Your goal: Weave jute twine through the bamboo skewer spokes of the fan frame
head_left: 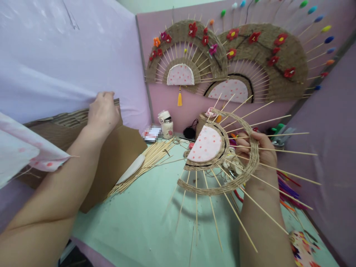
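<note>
The right hand [263, 150] grips a half-woven fan [219, 159] at about 3 o'clock of the view, fingers closed over its outer twine band, holding it tilted above the surface [144, 222]. The fan has a pink dotted half-disc at its core, two woven arcs, and bare skewers radiating out all round. The left hand [102, 113], out at 10 o'clock, is closed on the top edge of a cardboard sheet [119, 155] that leans against the side wall, with another woven piece [69, 118] just behind it.

By the look of it, weaving is paused: one hand keeps the fan steady while the other sorts out the stored pieces at the side. Going on with the weave would call for the left hand to come back to the fan and for twine to be taken up.

On the pale green surface, a bundle of skewers [144, 161] lies beside the cardboard at centre. Coloured sticks [289, 189] lie under the right forearm. Farther off, at 12 o'clock, stand a small bottle [167, 126] and a dark coil of cord [190, 131]. Two finished fans [241, 55] with red flowers hang on the pink back wall.
</note>
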Tool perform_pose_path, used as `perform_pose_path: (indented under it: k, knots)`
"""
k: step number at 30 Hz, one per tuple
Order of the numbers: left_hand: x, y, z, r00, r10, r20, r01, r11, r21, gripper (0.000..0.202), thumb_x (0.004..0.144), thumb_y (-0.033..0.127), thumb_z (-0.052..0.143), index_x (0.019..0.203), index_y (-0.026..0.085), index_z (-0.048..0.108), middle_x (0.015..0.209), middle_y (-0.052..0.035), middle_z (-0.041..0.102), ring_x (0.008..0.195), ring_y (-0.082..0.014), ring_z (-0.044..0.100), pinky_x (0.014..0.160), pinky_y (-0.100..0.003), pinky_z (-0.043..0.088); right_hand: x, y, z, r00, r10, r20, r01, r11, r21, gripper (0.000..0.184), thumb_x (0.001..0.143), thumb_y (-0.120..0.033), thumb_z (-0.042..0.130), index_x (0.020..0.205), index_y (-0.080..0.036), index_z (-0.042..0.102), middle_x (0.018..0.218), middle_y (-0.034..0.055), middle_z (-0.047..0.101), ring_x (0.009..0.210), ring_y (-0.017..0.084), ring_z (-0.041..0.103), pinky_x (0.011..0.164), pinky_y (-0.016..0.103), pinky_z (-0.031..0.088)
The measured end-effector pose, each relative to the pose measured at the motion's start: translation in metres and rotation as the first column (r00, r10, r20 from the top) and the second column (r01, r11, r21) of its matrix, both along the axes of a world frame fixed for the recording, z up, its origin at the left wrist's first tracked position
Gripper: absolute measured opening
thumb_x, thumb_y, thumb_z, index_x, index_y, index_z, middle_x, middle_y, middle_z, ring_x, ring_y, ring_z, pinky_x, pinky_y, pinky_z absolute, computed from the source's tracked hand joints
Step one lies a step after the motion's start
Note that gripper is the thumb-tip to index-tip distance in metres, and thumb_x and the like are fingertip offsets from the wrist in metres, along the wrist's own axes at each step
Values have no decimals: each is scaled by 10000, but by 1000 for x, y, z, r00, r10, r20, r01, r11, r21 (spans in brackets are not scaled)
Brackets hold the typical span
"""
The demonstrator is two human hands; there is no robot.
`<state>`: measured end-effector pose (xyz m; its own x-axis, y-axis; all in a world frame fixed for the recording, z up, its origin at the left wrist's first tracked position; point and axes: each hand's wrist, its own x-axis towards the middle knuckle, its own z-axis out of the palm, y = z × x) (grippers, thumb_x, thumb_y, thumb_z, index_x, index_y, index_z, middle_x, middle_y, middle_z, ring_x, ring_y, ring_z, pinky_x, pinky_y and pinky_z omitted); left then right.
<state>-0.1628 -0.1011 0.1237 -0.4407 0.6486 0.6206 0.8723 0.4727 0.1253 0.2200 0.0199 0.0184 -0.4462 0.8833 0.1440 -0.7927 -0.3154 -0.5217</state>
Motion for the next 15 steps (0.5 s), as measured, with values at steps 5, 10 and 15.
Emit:
perform_pose_path:
  k: [5, 10, 15]
  knots:
    - [26, 4, -23, 966, -201, 165, 181, 975, 127, 489, 828, 221, 548, 1291, 83, 472, 1282, -143, 543, 1197, -291, 485, 1031, -449, 324, 2, 5, -3, 1000, 17, 0, -17, 999, 26, 267, 682, -67, 574, 691, -195, 340, 577, -88, 264, 405, 26, 325, 317, 88, 320]
    - [77, 32, -85, 224, -467, 855, 490, 812, 316, 554, 780, 415, 627, 1245, 145, 493, 1198, -154, 605, 1036, -242, 608, 899, -381, 451, 3, 6, -4, 993, 81, -86, -78, 996, 32, 260, 699, -53, 536, 719, -202, 324, 594, -87, 263, 407, 27, 331, 320, 85, 314]
    - [126, 71, -125, -672, -32, 740, 568, 619, 543, 616, 787, 623, 506, 1123, 112, 580, 1128, -182, 653, 1047, -269, 612, 902, -403, 436, 3, 0, -1, 980, 86, -178, -81, 996, 36, 276, 715, -41, 510, 739, -217, 299, 581, -91, 251, 396, 37, 311, 315, 89, 304]
